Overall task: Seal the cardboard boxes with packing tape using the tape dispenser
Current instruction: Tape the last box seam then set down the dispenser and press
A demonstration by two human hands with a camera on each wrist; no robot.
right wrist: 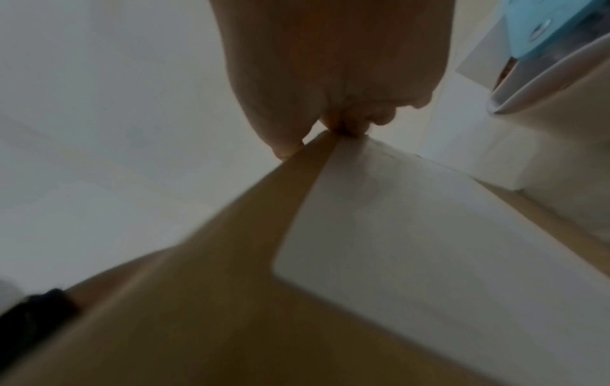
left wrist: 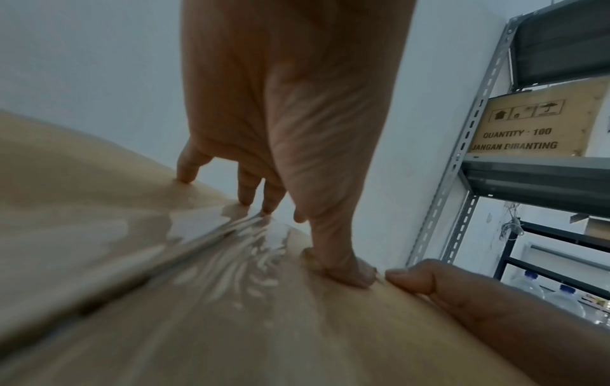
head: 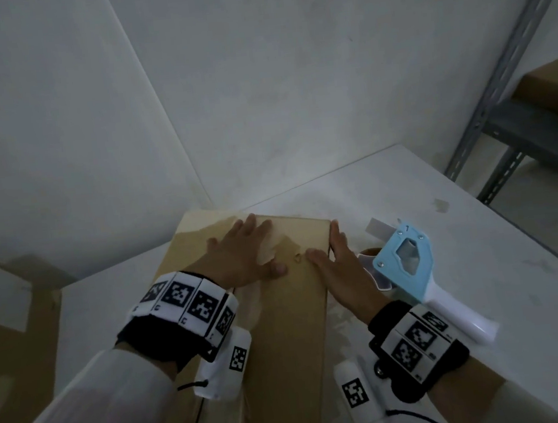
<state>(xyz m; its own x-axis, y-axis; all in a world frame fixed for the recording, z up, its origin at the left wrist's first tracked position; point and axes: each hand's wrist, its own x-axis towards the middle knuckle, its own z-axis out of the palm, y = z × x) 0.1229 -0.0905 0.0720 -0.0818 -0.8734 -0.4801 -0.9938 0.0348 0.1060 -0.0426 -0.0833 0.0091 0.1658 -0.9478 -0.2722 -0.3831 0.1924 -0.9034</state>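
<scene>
A brown cardboard box (head: 283, 331) lies flaps-closed on the white table (head: 497, 240). Wrinkled clear tape (left wrist: 237, 250) runs along its centre seam. My left hand (head: 243, 249) rests flat on the far end of the box top, its straight fingers (left wrist: 247, 188) pressing on the tape. At the box's right edge, my right hand (head: 338, 267) has its thumb (left wrist: 419, 276) on top and its fingers down the side. The blue and white tape dispenser (head: 407, 266) lies on the table just right of that hand, held by no one, a tape tail sticking out at its far end.
White walls meet in a corner close behind the box. A second cardboard box (head: 7, 326) with a white label stands low at the left. At the right rises a grey metal shelf (head: 515, 83) holding a carton (head: 553, 86). A tape scrap (head: 442, 204) lies on the table.
</scene>
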